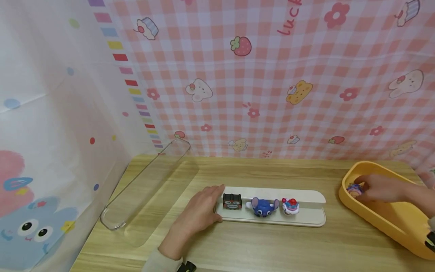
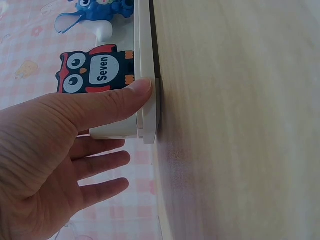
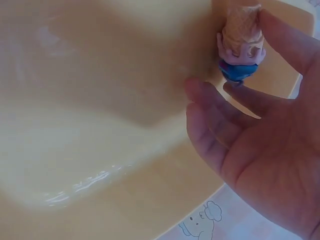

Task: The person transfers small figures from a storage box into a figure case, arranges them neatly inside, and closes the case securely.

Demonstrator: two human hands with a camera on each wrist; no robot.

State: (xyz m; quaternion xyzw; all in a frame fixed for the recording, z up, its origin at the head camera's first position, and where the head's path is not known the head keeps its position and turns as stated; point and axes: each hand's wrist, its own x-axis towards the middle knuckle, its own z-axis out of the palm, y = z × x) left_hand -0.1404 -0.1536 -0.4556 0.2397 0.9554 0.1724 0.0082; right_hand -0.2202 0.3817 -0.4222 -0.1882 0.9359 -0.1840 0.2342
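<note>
A long white display base [image 1: 272, 222] lies on the table with three small figures in a row. My left hand [image 1: 200, 207] holds its left end, the thumb on the front edge and the fingers reaching behind. Nearest that hand stands a black owl figure [image 2: 95, 70] labelled "Seven". Beside it are a blue big-eared figure [image 1: 263, 207] and a white figure with a red and blue top [image 1: 290, 207]. Inside a yellow tray [image 1: 370, 216], my right hand [image 1: 382, 189] pinches an ice cream cone figurine [image 3: 242, 42] between thumb and index finger; its blue top points down in the right wrist view.
On the left of the table lies a long clear plastic cover [image 1: 149, 189] with rounded ends. A pink checked cloth [image 1: 244, 75] hangs behind the wood-grain table [image 1: 265, 249], and a white patterned cloth [image 1: 61, 94] hangs on the left.
</note>
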